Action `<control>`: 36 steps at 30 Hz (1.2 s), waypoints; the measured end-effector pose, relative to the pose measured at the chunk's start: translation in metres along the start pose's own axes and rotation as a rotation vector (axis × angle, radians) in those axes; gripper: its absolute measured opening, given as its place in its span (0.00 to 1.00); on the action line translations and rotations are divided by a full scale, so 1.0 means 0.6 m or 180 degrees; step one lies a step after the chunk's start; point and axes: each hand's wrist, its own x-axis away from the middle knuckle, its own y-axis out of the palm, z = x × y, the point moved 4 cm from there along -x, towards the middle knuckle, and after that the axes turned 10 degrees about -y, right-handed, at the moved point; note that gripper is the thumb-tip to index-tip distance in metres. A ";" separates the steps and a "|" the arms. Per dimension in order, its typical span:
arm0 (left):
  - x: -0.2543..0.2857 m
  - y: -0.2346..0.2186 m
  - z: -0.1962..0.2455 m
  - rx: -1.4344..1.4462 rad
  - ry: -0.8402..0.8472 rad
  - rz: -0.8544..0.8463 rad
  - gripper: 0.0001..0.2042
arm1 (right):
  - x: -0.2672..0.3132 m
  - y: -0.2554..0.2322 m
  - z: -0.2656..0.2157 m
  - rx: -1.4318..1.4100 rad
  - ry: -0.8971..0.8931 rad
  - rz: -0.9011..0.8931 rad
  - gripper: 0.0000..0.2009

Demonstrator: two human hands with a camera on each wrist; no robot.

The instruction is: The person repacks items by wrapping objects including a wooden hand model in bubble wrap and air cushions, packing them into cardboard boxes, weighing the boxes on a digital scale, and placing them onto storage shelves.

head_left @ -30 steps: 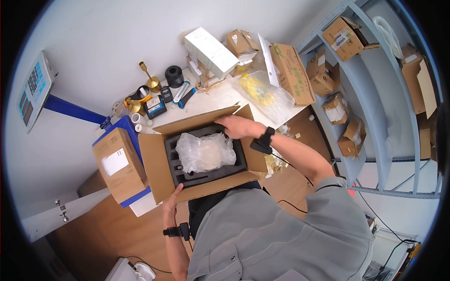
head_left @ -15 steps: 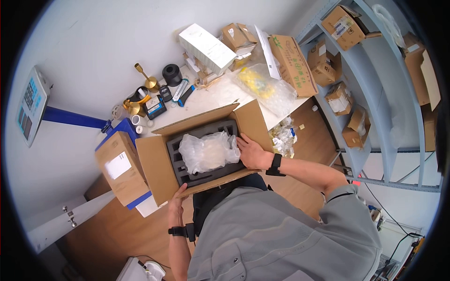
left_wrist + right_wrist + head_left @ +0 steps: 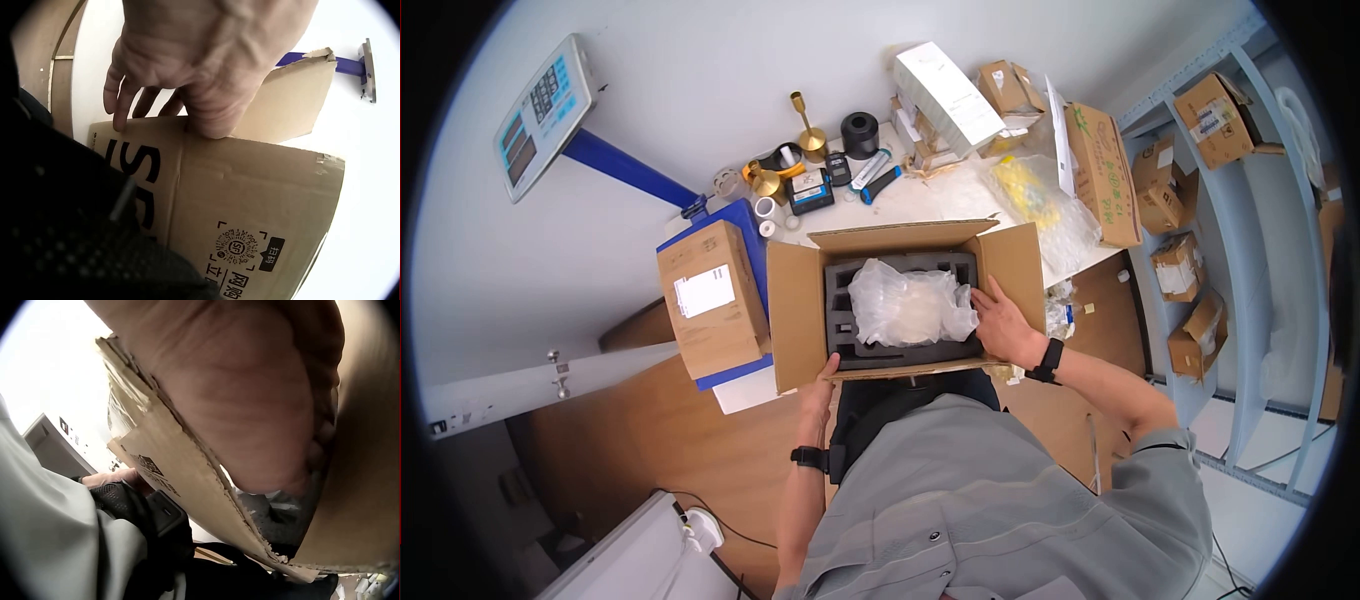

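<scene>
An opened cardboard box [image 3: 798, 320] is held in front of the torso, its flaps raised. Grey foam [image 3: 900, 354] lines it, with a bundle in clear bubble wrap [image 3: 905, 305] lying on top. My left hand [image 3: 817, 388] grips the near left corner, thumb at the rim; in the left wrist view that hand [image 3: 206, 62] lies over the edge, its fingers against the printed outside. My right hand [image 3: 1008, 330] reaches into the right end, fingers extended beside the wrap and foam. In the right wrist view the palm [image 3: 231, 400] hides most of the contents.
Behind the box, a white table [image 3: 920, 197] carries brass candlesticks, a tape roll, a blue-handled cutter [image 3: 882, 186], a white carton [image 3: 947, 98] and bubble-wrapped yellow items. To the left, a closed carton [image 3: 712, 300] rests on a blue scale. Shelves [image 3: 1235, 270] with boxes stand at right.
My right hand has moved from the box's far right corner down into its right end, beside the wrapped bundle. My left hand keeps its hold. The head view has turned, so the box appears straighter.
</scene>
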 end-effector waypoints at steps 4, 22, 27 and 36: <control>-0.005 -0.005 0.000 -0.0048 0.0184 0.0072 0.34 | 0.035 -0.073 0.052 -0.0411 -0.0232 0.0236 0.19; 0.085 -0.021 0.046 -0.0181 0.1437 0.0364 0.28 | 0.049 -0.021 0.141 -0.4659 0.2174 0.2434 0.18; 0.161 -0.049 0.081 0.0539 0.2419 0.0231 0.31 | 0.096 -0.107 0.172 -0.3022 0.2204 0.2405 0.27; 0.252 -0.053 0.182 -0.1090 0.3376 0.0195 0.27 | 0.030 -0.190 0.165 -0.2381 0.1646 0.2674 0.22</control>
